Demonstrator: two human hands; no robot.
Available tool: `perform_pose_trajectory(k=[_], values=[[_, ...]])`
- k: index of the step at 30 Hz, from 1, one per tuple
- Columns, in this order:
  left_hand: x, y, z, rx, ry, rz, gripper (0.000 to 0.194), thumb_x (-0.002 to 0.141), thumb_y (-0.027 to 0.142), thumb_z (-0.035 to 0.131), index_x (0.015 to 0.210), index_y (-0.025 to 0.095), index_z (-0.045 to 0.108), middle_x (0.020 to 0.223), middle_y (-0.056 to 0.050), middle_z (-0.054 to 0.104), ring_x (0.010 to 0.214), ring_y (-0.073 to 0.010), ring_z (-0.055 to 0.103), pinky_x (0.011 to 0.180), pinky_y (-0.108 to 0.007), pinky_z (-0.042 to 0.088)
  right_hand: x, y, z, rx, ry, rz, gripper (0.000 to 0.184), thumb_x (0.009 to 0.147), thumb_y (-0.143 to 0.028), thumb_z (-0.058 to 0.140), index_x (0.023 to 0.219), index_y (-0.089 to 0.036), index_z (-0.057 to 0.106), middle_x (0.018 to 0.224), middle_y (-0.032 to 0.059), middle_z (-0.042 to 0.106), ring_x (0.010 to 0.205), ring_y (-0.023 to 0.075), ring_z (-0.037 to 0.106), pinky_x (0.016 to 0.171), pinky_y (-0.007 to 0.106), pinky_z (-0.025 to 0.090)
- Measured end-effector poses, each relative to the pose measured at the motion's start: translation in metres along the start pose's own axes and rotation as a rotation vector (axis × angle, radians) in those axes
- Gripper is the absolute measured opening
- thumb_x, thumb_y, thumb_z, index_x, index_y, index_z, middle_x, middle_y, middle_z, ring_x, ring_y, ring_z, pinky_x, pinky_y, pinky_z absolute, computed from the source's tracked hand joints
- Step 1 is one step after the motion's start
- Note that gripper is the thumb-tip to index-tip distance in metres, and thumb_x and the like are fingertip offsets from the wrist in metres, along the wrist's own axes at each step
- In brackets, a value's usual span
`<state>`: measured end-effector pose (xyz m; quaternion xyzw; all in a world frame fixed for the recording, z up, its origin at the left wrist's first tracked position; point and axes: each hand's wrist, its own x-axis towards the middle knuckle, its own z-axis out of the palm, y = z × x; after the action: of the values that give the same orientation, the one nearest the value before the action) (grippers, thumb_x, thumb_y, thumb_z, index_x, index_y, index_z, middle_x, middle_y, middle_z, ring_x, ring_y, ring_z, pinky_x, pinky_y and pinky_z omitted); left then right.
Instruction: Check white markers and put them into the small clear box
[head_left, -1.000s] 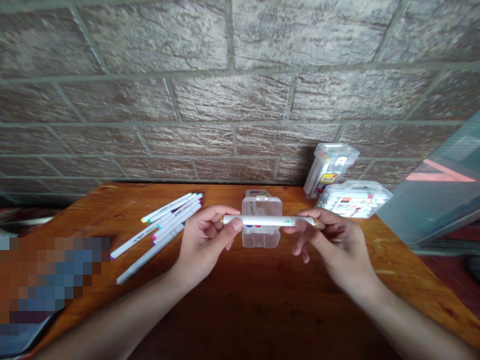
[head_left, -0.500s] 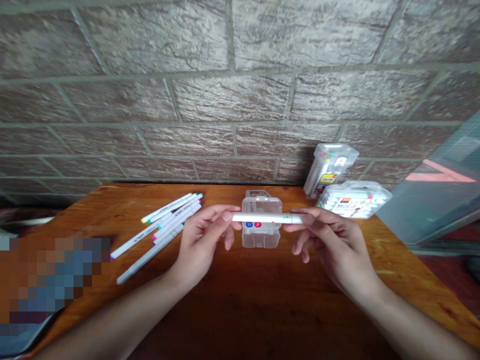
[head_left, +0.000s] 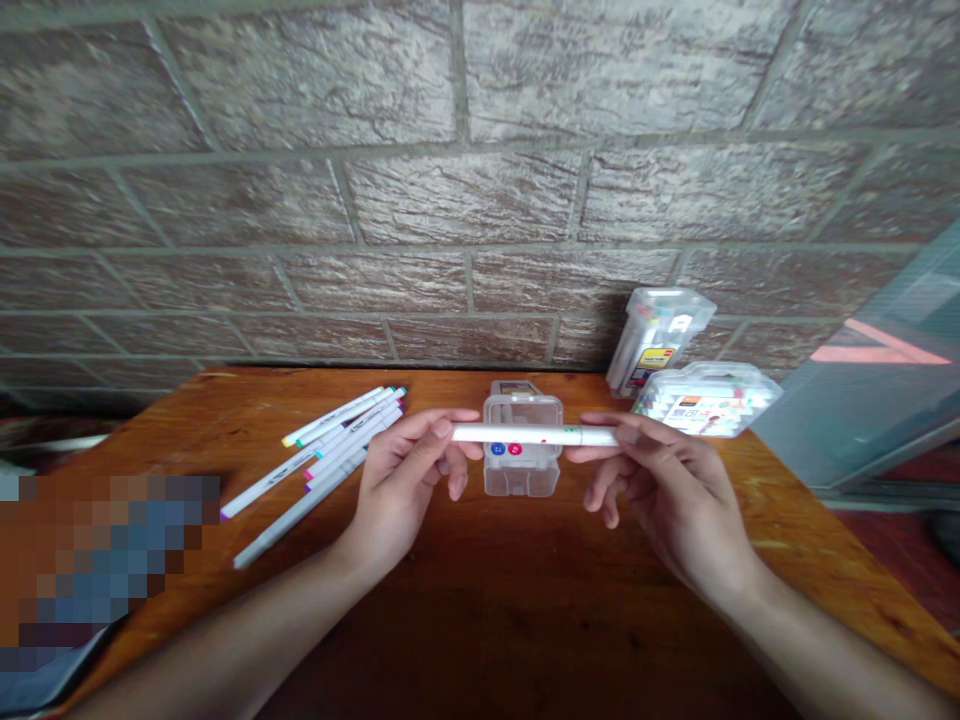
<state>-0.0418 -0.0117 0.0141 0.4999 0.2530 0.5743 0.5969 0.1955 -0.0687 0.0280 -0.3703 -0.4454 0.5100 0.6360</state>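
Observation:
A white marker (head_left: 517, 434) is stretched level between my two hands, with small green print near its right end. Thumb and fingers of my left hand (head_left: 409, 480) pinch its left end. My right hand (head_left: 667, 485) pinches the opposite end, its lower fingers loosely curled. Both tips of the marker are hidden by my fingers. Just behind and below it, a clear plastic case (head_left: 523, 478) with blue and red round marks stands on the table, partly covered by the marker.
Several white markers (head_left: 337, 445) with coloured ends lie in a loose pile on the wooden table (head_left: 517, 600), left of my left hand. A tall clear marker box (head_left: 660, 340) and a handled marker case (head_left: 709, 400) stand at the back right, near the brick wall (head_left: 465, 200).
My fingers have shifted on the marker, covering its gold-coloured ends that showed a second ago. The marker has risen slightly, baring the round marks on the case. Both hands stay nearly in place.

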Motion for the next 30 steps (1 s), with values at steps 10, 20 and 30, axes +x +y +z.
perform_pose_trajectory(k=[10,20,30], values=[[0.0012,-0.0008,0.0005,-0.024,0.009,-0.014,0.025,0.093,0.033,0.076,0.107,0.014,0.084,0.077,-0.008,0.078,0.048,-0.011,0.058,0.048,-0.024,0.045,0.0002,0.0001,-0.0004,0.034,-0.006,0.01,0.02,0.098,-0.032,0.072,0.109,-0.018,0.081,0.094,0.0117,0.086,0.052,0.0181,0.073,0.041,0.025,0.055],[0.0002,0.0019,0.0012,-0.017,0.022,-0.008,0.025,0.094,0.032,0.074,0.108,0.013,0.084,0.077,-0.009,0.078,0.048,-0.0121,0.057,0.048,-0.025,0.045,-0.0005,0.0005,-0.0007,-0.001,0.015,0.019,0.022,0.096,-0.033,0.07,0.109,-0.018,0.081,0.095,0.0126,0.086,0.051,0.0194,0.072,0.039,0.027,0.055],[-0.0001,0.0029,0.0012,-0.028,0.024,-0.011,0.027,0.092,0.033,0.075,0.108,0.012,0.083,0.076,-0.01,0.078,0.047,-0.0129,0.057,0.047,-0.026,0.046,-0.0001,-0.0005,0.0003,-0.003,0.026,0.023,0.025,0.098,-0.034,0.066,0.109,-0.017,0.08,0.094,0.0131,0.086,0.05,0.0193,0.071,0.039,0.027,0.054]])
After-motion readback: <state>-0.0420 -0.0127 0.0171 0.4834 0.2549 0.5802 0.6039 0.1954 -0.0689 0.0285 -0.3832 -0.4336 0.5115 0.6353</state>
